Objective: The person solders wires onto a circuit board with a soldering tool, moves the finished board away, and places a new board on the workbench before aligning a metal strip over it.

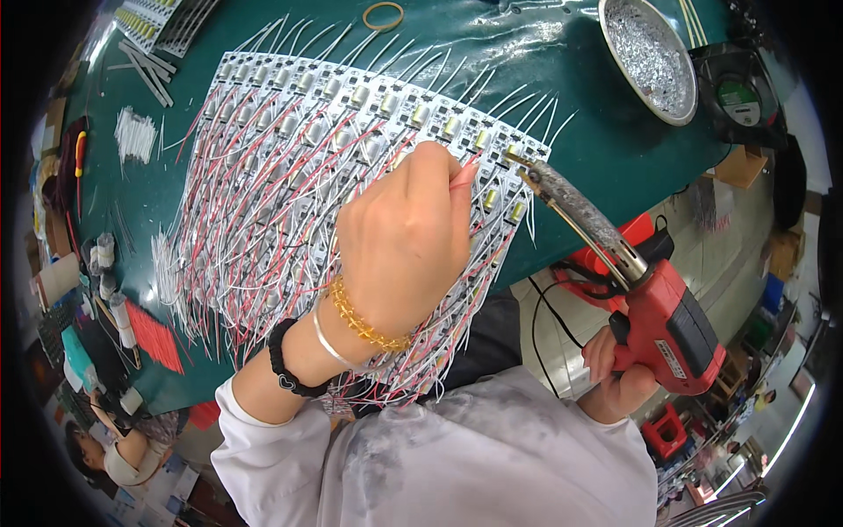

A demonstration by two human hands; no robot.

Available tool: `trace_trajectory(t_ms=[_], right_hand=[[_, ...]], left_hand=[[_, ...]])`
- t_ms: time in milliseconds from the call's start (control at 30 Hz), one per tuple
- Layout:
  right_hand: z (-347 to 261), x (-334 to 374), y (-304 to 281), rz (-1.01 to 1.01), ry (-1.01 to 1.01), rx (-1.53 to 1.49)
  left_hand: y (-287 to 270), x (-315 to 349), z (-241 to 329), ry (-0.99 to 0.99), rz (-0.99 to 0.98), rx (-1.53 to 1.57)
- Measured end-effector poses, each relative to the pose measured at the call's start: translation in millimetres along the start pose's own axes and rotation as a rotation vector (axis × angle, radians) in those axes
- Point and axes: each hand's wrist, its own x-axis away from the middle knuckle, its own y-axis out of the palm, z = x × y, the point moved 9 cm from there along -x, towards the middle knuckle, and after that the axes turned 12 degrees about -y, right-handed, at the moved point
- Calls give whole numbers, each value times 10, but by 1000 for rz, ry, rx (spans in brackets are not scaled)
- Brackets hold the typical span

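Observation:
A large panel of white circuit boards lies on the green table, with rows of red and white wires soldered along it. My left hand is over the panel's right part, its fingers pinched on a thin red wire close to the board. My right hand grips the handle of a red soldering gun. The gun's metal tip reaches the upper right of the panel, just right of the pinched wire; whether it touches the solder pad is too small to tell.
At the far right stand a metal bowl of silvery scraps and a black fan-like device. A rubber band lies at the back. Bundles of white wires and red wires sit left. Another person is at lower left.

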Motion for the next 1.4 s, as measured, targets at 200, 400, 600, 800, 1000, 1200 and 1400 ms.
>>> trace_trajectory(t_ms=[200,400,600,800,1000,1200,1400], right_hand=[[52,-16,38,2,72,37],[83,3,-5,14,72,81],[277,183,-211,96,170,-64],[193,137,-171,70,117,-69],[118,73,-117,68,57,-70],[11,-7,-61,73,-6,-81],[-98,-82,-36,108,-90,-16]], left_hand=[[7,-15,23,19,32,-15],[1,-21,14,27,29,-12],[-9,-25,24,15,31,1],[-4,-31,29,7,14,-2],[-4,-23,39,12,8,-29],[-9,-22,42,-7,5,-47],[-215,-46,114,128,91,1]])
